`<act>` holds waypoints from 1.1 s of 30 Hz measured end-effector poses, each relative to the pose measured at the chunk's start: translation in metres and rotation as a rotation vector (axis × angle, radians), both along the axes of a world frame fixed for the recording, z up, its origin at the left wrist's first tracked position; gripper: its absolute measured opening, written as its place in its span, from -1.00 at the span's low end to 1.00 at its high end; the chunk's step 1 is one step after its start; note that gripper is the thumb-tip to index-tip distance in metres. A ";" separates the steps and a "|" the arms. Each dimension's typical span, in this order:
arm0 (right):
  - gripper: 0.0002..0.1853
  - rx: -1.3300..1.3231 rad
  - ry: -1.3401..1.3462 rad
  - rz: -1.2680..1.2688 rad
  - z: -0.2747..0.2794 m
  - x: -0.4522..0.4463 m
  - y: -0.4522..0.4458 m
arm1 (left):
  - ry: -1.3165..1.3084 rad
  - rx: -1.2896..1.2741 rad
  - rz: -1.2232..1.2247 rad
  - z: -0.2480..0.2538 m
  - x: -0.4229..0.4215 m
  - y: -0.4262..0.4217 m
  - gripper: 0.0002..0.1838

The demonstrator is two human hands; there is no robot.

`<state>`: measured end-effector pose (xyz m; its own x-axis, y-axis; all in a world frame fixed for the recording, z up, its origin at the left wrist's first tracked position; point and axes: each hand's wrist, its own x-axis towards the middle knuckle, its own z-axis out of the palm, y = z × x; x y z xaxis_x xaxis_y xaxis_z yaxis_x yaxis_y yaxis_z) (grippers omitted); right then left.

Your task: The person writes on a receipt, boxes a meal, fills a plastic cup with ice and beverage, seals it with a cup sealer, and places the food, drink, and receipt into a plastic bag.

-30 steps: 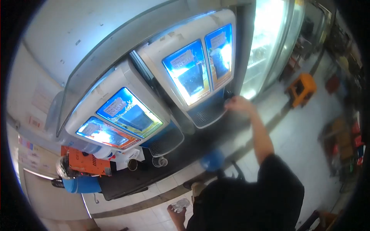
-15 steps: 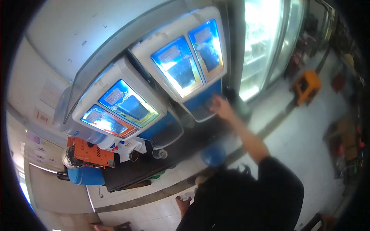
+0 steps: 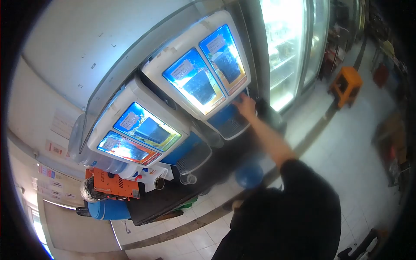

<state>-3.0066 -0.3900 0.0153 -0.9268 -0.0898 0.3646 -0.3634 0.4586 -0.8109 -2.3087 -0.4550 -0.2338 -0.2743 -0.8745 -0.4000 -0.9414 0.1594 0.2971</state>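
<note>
My right hand (image 3: 246,106) reaches up to the right-hand drinks dispenser (image 3: 151,69), just under its lit front panel. Its fingers are bent against the blue recess (image 3: 229,123) above the drip tray; what they grip, if anything, is too small to make out. My left hand is out of sight below my black sleeve and shirt. A second dispenser (image 3: 93,136) of the same kind, with two lit panels, stands to the left. A clear cup (image 3: 188,178) is on the dark counter (image 3: 149,206) in front of it.
An orange box (image 3: 116,186), a blue container (image 3: 110,209) and a brown-rimmed cup (image 3: 159,183) are at the counter's left end. A blue round object (image 3: 249,175) is near the floor. Right of the dispensers are a glass-door fridge (image 3: 284,52) and an orange stool (image 3: 348,81).
My right hand has risen from near the drip tray to just under the panel. My left hand, seen low in the view with something clear, has gone out of view. The camera has shifted slightly.
</note>
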 end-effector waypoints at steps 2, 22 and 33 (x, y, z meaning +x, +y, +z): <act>-0.47 0.013 0.024 -0.018 0.002 0.000 -0.002 | -0.007 0.008 0.000 0.000 -0.004 0.000 -0.02; -0.34 0.085 -0.030 -0.017 0.023 0.004 0.008 | -0.080 -0.007 -0.085 0.003 -0.018 -0.013 -0.01; -0.49 0.001 0.045 -0.056 0.023 0.010 0.006 | -0.100 -0.011 -0.078 0.005 -0.020 -0.015 -0.01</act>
<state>-2.9968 -0.3844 0.0383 -0.9129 -0.0386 0.4063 -0.3736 0.4797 -0.7939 -2.3283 -0.4700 -0.2285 -0.3010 -0.8564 -0.4194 -0.9509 0.2361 0.2002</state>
